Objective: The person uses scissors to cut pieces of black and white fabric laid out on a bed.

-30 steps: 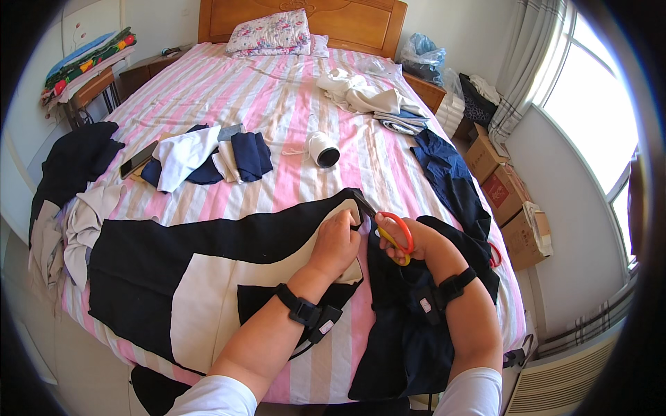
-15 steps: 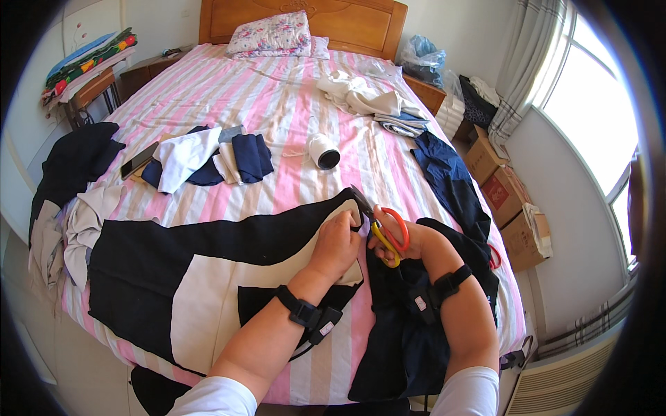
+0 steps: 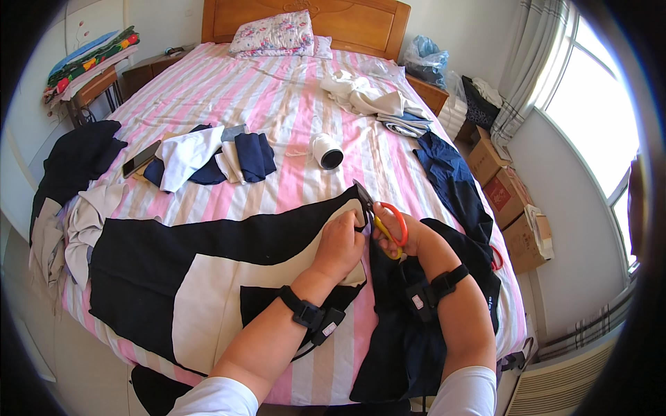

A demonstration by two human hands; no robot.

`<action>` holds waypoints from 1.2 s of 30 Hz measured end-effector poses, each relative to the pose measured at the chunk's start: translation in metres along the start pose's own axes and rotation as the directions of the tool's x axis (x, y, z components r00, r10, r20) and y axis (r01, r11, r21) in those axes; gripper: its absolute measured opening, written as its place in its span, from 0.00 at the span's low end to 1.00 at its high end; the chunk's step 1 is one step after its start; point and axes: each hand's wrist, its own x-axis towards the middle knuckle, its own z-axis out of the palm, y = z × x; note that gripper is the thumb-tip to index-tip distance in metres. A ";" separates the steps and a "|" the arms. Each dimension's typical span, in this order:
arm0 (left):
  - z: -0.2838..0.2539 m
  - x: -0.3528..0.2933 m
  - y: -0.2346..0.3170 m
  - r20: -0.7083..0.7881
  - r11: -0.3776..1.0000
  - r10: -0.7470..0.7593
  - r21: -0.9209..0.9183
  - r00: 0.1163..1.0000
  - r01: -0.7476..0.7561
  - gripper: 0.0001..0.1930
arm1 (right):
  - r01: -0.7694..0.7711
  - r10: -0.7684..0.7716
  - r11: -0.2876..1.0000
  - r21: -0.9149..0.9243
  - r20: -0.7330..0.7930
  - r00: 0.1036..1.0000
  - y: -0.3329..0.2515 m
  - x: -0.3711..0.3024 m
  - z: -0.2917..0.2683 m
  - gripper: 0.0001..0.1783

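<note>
Grasps scissors [image 3: 364, 196] with fingers of right hand [image 3: 414, 237], pointing toward eleven o'clock; clenches fingers of nearer left hand [image 3: 340, 243] on three-o'clock end of black-and-cream cloth [image 3: 222, 277], lying lengthwise toward nine across bed [image 3: 291, 118].

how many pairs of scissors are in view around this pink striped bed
1 for certain: the metal scissors with orange-red and yellow handles, in the right hand. A red loop by the right edge of the black fabric may belong to another, mostly hidden.
</note>
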 end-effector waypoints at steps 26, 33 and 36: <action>-0.119 0.005 0.081 0.354 0.990 -0.136 0.018 0.925 0.139 0.16 | 0.095 -0.424 0.883 -0.459 -0.698 0.577 0.097 -0.218 0.052 0.21; -0.253 -0.097 0.092 0.206 0.937 -0.308 0.233 0.929 0.259 0.13 | 0.150 -0.245 0.969 -0.195 -0.716 0.653 0.136 -0.249 0.076 0.18; -0.302 -0.151 0.075 0.062 0.886 -0.403 0.278 0.913 0.372 0.11 | 0.160 -0.303 0.952 -0.262 -0.714 0.631 0.144 -0.244 0.093 0.18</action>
